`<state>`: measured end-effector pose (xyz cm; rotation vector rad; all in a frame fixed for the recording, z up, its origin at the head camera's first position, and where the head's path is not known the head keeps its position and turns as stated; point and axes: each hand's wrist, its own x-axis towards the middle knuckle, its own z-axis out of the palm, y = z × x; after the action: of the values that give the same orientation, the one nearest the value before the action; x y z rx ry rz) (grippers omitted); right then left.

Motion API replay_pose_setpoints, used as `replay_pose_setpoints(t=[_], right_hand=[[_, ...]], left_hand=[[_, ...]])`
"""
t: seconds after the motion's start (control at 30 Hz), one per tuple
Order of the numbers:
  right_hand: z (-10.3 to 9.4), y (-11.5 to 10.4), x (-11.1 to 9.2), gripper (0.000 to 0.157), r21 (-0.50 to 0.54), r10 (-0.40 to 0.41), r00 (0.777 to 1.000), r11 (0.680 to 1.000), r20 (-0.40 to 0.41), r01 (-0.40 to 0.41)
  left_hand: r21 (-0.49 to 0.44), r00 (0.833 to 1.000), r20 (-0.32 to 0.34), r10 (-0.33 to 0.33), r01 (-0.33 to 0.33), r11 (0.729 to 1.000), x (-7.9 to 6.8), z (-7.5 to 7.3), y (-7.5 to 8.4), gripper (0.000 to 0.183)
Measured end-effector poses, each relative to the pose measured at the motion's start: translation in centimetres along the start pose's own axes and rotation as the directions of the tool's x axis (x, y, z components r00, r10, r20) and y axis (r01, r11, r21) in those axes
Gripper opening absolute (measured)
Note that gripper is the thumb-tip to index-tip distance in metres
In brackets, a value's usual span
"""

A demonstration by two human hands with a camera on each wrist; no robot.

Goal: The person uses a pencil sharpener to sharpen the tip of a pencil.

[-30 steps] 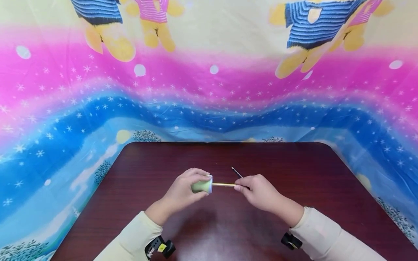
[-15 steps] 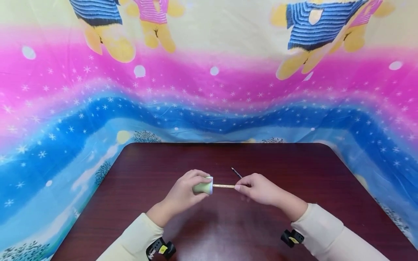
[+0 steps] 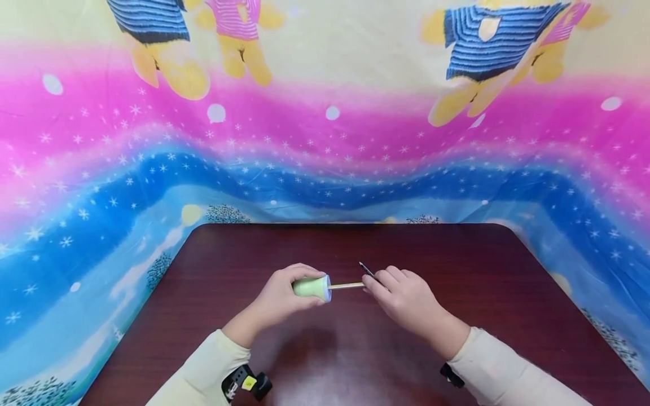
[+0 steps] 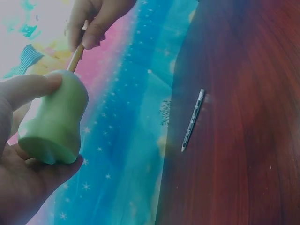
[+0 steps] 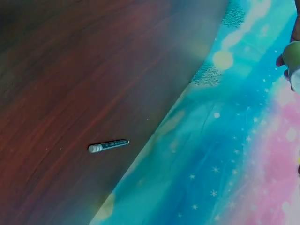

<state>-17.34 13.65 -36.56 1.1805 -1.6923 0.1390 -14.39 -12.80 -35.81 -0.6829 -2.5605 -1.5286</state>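
Held sideways above the table, a pale green, waisted pencil sharpener (image 3: 310, 287) has a whitish end facing right. My left hand (image 3: 274, 293) grips it, thumb on one side and fingers on the other; in the left wrist view its rounded green base (image 4: 49, 145) shows. A slim yellow pencil (image 3: 346, 286) runs from the whitish end to my right hand (image 3: 406, 293), which pinches it between thumb and fingers. The pencil's inserted tip is hidden inside. At the right edge of the right wrist view, only part of the sharpener (image 5: 293, 61) appears.
A dark patterned pencil (image 4: 193, 119) with a pale end lies on the brown wooden table (image 3: 228, 248), just beyond my right hand. Behind the table's far edge hangs a printed cloth (image 3: 325, 135) in pink and blue.
My right hand has rolled over around the yellow pencil, knuckles now higher. My left hand's fingers have shifted back slightly, so more of the sharpener shows. The dark pencil stays put.
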Motion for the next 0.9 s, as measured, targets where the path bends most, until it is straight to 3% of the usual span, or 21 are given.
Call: replay_pose_setpoints(t=[0.13,0.27,0.37,0.43,0.5,0.53,0.63,0.73,0.77,0.83,0.9], right_hand=[[0.1,-0.5,-0.2,0.031,0.095,0.057,0.998,0.994,0.017,-0.059],[-0.1,-1.1,-0.3,0.036,0.178,0.145,0.985,0.971,0.099,-0.161],[-0.4,-1.4,-0.3,0.019,0.231,0.207,0.960,0.941,0.190,-0.249],[-0.7,-1.5,-0.2,0.005,0.271,0.255,0.926,0.904,0.279,-0.330],[-0.9,-1.6,0.0,0.006,0.322,0.308,0.866,0.836,0.394,-0.444],[-1.1,-1.5,0.1,0.006,0.343,0.332,0.822,0.788,0.462,-0.511],[-1.4,-1.1,0.3,0.006,0.378,0.355,0.644,0.582,0.677,-0.719],[-1.5,-0.5,0.6,0.014,0.351,0.323,0.482,0.387,0.815,-0.853],[-1.6,-0.4,0.6,0.015,0.342,0.309,0.445,0.335,0.840,-0.878],[-1.6,-0.1,0.8,0.016,0.332,0.289,0.400,0.259,0.870,-0.907],[-1.7,0.1,0.8,0.018,0.314,0.263,0.346,0.157,0.901,-0.936]], left_hand=[[0.001,1.000,0.021,-0.009,0.009,1.000,-0.1,0.0,0.0,0.040],[0.042,0.998,0.020,0.064,-0.065,0.997,-0.2,0.3,-0.1,0.038],[0.091,0.993,0.012,0.120,-0.121,0.988,-0.3,0.6,-0.2,0.037],[0.134,0.988,0.008,0.152,-0.152,0.979,-0.4,0.8,-0.1,0.037],[0.180,0.983,0.004,0.183,-0.181,0.967,-0.4,0.9,0.0,0.038],[0.210,0.979,0.005,0.202,-0.198,0.957,-0.5,1.0,0.0,0.038],[0.285,0.966,0.010,0.259,-0.251,0.925,-0.5,1.1,0.1,0.038],[0.323,0.955,0.018,0.296,-0.286,0.902,-0.5,1.3,0.1,0.037],[0.325,0.953,0.018,0.301,-0.290,0.900,-0.6,1.3,0.1,0.037],[0.325,0.951,0.016,0.310,-0.298,0.898,-0.6,1.3,0.0,0.037],[0.329,0.945,0.013,0.326,-0.312,0.891,-0.6,1.4,0.0,0.037]])
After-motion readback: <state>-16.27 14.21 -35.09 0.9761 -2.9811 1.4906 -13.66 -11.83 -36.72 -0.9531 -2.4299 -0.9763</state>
